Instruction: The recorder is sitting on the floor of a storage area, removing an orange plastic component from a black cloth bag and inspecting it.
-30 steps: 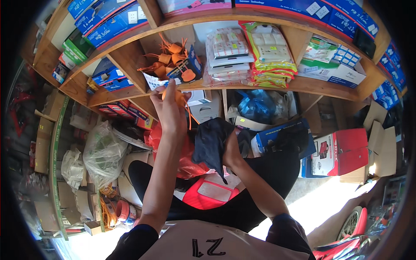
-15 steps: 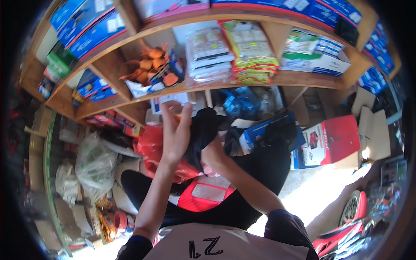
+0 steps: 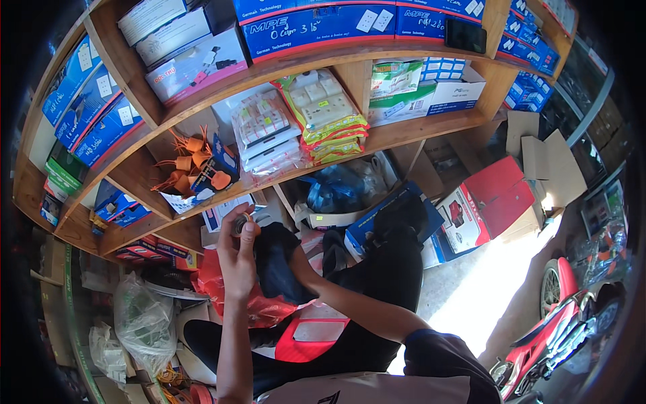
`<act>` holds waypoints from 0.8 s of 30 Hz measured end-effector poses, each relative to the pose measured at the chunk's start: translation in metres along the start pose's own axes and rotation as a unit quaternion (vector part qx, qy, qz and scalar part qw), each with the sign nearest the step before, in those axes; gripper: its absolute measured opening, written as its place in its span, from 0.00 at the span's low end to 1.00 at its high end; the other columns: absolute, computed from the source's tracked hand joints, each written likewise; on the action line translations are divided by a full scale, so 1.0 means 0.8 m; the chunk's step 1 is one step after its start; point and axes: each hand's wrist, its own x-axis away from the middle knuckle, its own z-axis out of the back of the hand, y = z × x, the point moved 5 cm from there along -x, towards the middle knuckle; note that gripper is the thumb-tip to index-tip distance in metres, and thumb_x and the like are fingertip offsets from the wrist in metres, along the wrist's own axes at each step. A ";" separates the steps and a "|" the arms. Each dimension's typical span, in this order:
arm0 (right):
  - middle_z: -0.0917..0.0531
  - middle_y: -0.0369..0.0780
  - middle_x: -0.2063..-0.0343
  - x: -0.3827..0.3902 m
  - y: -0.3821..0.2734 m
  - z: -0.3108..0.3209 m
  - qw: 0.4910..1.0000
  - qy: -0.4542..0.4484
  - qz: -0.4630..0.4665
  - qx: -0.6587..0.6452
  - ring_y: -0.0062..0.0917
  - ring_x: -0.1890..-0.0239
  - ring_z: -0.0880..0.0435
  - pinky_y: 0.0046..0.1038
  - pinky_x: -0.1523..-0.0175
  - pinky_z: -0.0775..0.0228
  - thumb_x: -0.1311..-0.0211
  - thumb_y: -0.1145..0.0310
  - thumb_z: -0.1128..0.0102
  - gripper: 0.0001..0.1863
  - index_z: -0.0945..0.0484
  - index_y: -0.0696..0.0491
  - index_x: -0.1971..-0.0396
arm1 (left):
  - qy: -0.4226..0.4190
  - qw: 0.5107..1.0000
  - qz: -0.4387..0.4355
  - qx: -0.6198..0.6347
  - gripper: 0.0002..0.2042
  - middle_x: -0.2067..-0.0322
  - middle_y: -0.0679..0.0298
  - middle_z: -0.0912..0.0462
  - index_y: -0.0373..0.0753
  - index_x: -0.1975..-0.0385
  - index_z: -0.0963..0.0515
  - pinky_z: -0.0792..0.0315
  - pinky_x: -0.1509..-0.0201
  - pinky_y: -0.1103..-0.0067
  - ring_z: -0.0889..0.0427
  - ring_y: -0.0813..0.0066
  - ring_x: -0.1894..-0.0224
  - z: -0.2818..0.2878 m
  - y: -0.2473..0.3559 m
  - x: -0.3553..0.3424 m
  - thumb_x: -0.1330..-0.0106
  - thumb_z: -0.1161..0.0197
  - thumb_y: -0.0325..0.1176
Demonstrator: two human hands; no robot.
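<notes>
My left hand [image 3: 237,259] is raised in front of the shelf, its fingers pinching a small round metallic piece [image 3: 240,223] whose kind I cannot make out. Close beside it, my right hand [image 3: 303,271] grips a dark, crumpled cloth [image 3: 274,252], and the cloth partly covers its fingers. Below the hands, a red plastic bag [image 3: 214,286] spreads near my lap. Between my legs lies a red item with a pale panel [image 3: 316,331].
A wooden shelf [image 3: 269,176] curves across in front, holding blue boxes [image 3: 323,30], orange corded pieces [image 3: 188,161] and packaged switch plates [image 3: 316,101]. On the right stand a red-and-white box [image 3: 464,217] and a red bicycle [image 3: 538,337]. Translucent bags [image 3: 145,320] sit at left.
The view has turned and the shelf sits differently in it. The cloth hangs lower beside my left hand, and the round piece in my left fingers now shows clearly.
</notes>
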 end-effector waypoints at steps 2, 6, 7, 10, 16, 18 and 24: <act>0.19 0.38 0.58 -0.009 0.002 0.013 0.997 -0.004 -0.030 -0.069 0.21 0.57 0.18 0.25 0.54 0.21 0.25 0.70 0.46 0.15 0.29 0.55 0.43 | -0.022 0.999 -0.022 0.015 0.18 0.47 0.57 0.20 0.34 0.38 0.30 0.33 0.37 0.76 0.23 0.72 0.44 0.003 0.001 -0.001 0.21 0.46 0.35; 0.19 0.41 0.53 -0.033 -0.020 0.035 0.994 -0.038 -0.058 -0.086 0.21 0.53 0.18 0.25 0.48 0.24 0.25 0.70 0.46 0.17 0.29 0.57 0.41 | -0.047 0.997 -0.037 0.052 0.16 0.45 0.58 0.22 0.34 0.38 0.31 0.33 0.37 0.77 0.24 0.73 0.42 0.008 -0.007 0.000 0.21 0.48 0.30; 0.19 0.40 0.55 -0.030 -0.031 0.039 0.996 -0.042 -0.046 -0.071 0.21 0.55 0.18 0.26 0.50 0.23 0.26 0.70 0.44 0.17 0.29 0.57 0.42 | -0.043 0.996 -0.032 0.067 0.16 0.45 0.58 0.22 0.34 0.38 0.31 0.33 0.36 0.76 0.25 0.73 0.42 0.008 -0.010 0.003 0.21 0.48 0.30; 0.18 0.42 0.54 -0.026 -0.063 0.032 0.997 -0.048 0.029 0.057 0.24 0.54 0.17 0.29 0.48 0.24 0.30 0.69 0.40 0.18 0.27 0.58 0.44 | -0.038 0.997 -0.037 0.057 0.16 0.45 0.58 0.23 0.34 0.38 0.31 0.33 0.36 0.75 0.25 0.72 0.42 0.008 -0.015 0.011 0.21 0.47 0.31; 0.15 0.47 0.57 -0.024 -0.081 0.033 0.978 -0.049 0.011 0.200 0.31 0.54 0.16 0.32 0.47 0.26 0.39 0.66 0.32 0.18 0.21 0.60 0.52 | -0.094 0.983 -0.089 -0.130 0.15 0.45 0.55 0.26 0.35 0.41 0.27 0.33 0.37 0.73 0.25 0.65 0.41 0.006 -0.001 0.015 0.25 0.44 0.28; 0.15 0.47 0.58 -0.023 -0.087 0.030 0.974 -0.079 0.107 0.185 0.35 0.56 0.15 0.34 0.48 0.26 0.39 0.65 0.31 0.20 0.22 0.60 0.51 | -0.108 0.982 -0.081 -0.131 0.16 0.45 0.54 0.27 0.35 0.41 0.27 0.32 0.37 0.72 0.25 0.60 0.41 0.005 0.004 0.014 0.28 0.42 0.25; 0.16 0.49 0.58 -0.026 -0.053 0.022 0.966 -0.056 0.052 0.248 0.38 0.56 0.15 0.35 0.49 0.25 0.41 0.67 0.29 0.22 0.23 0.59 0.50 | -0.109 0.957 -0.115 -0.242 0.17 0.45 0.53 0.28 0.33 0.42 0.26 0.35 0.34 0.71 0.27 0.57 0.38 0.003 0.021 0.009 0.31 0.45 0.22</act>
